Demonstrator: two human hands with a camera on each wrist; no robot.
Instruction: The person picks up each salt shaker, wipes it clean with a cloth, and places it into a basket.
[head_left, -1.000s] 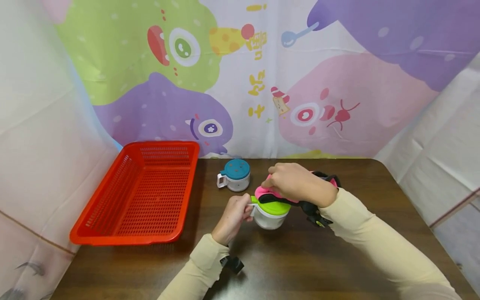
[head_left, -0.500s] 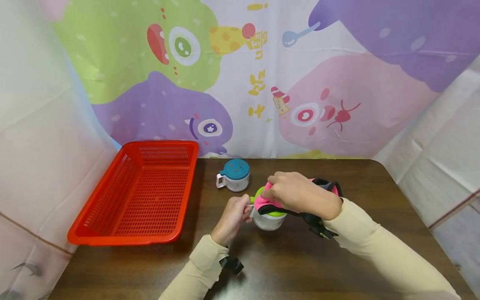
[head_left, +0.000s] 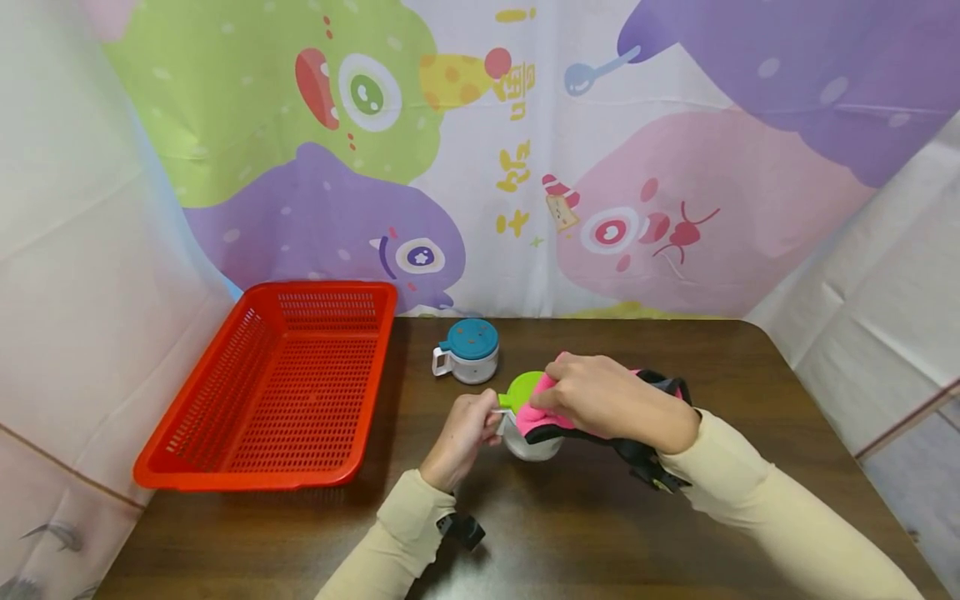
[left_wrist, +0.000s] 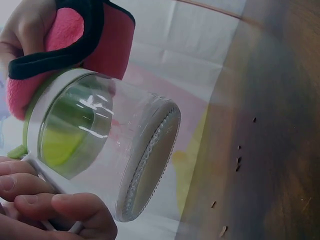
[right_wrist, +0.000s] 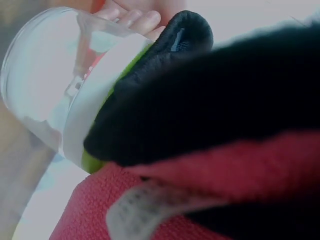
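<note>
In the head view my left hand [head_left: 462, 433] grips the white handle of a clear jar [head_left: 531, 450] with a bright green lid [head_left: 522, 386]. The jar is tilted in the left wrist view, and its ridged glass base [left_wrist: 150, 162] appears raised off the table. My right hand [head_left: 611, 396] bunches a pink cloth [head_left: 536, 421] with black edging and presses it against the lid. The cloth covers the lid's right side. In the right wrist view, the black trim [right_wrist: 145, 95] and a white tag [right_wrist: 135, 212] hide my right fingers.
A similar jar with a blue lid [head_left: 472, 339] stands behind my left hand. To the left is a red slotted plastic basket [head_left: 363, 433]. Small dark specks [left_wrist: 238, 161] lie on the brown table [head_left: 570, 542]. A cartoon-print curtain [head_left: 517, 275] hangs behind the table.
My right hand and the cloth have slid slightly right and toward me across the lid, uncovering more green on its left. The left hand keeps its hold on the handle.
</note>
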